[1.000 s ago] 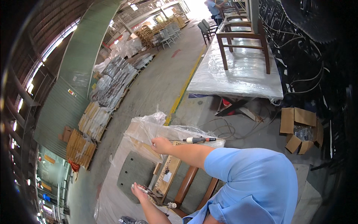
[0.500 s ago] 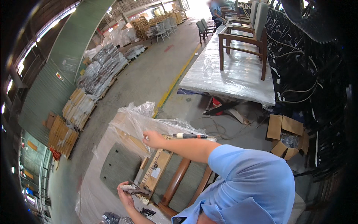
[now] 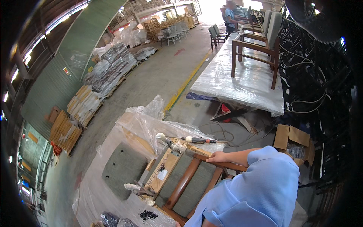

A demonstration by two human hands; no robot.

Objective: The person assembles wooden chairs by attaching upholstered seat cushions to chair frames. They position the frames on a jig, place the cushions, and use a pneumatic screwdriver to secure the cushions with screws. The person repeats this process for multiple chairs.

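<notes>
A chair frame of brown wood with grey-green upholstery lies on the plastic-covered work surface in front of me. My right hand is closed on its wooden rail at the far side. At the bottom edge only a sliver of my left hand shows beside the chair's near side, its fingers hidden. Against the chair sits a wooden board with handwriting, a paper label and small black pieces on it. White-wrapped handles of two clamps, one near and one far, stand at its ends, with no hand on them.
Left of the board lies a grey-green padded panel. A power screwdriver rests beyond the chair; black screws are heaped nearby. An open carton stands right. Chairs stand on a wrapped table, where another person is.
Both my hands have left the clamp handles. The right has come back onto the chair's rail; the left has dropped toward the bottom edge. The view has shifted slightly.
</notes>
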